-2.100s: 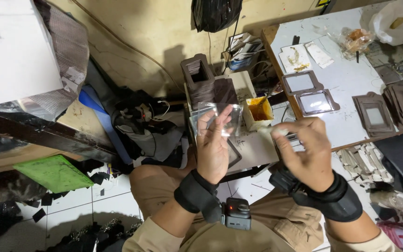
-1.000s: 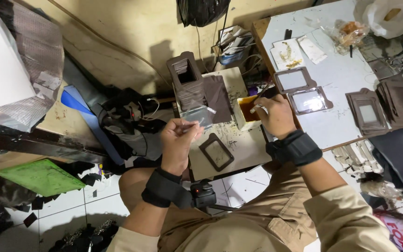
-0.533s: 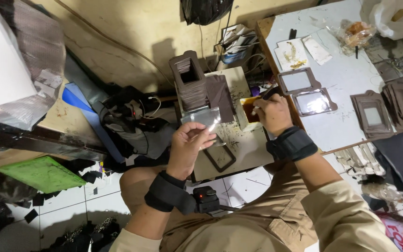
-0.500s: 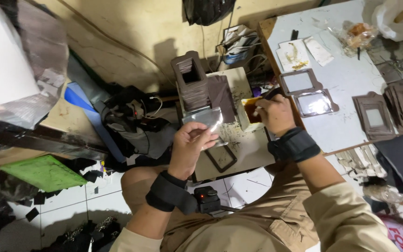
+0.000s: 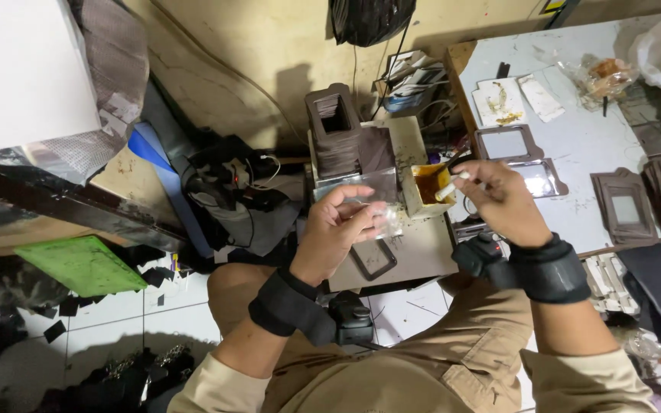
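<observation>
Two hands are working over a small low work block between the person's knees. The left hand is pinching a clear plastic sheet between thumb and fingertips, holding it roughly level just above the block, its long axis running left to right toward the other hand. The right hand is closing around a thin white-handled brush, fingers curled on the handle, the handle slanting down and leftward into a small open container holding an amber, glue-like liquid. That container is sitting just beside the sheet's right edge, so the right hand is the nearer one to it; the sheet is lying to the left of the brush tip, close but apart. A dark frame-shaped piece is lying flat on the block below the left hand. Behind, a stack of brown frames is standing upright. On the white table to the right, further frames are lying flat, two with pale inserts.
</observation>
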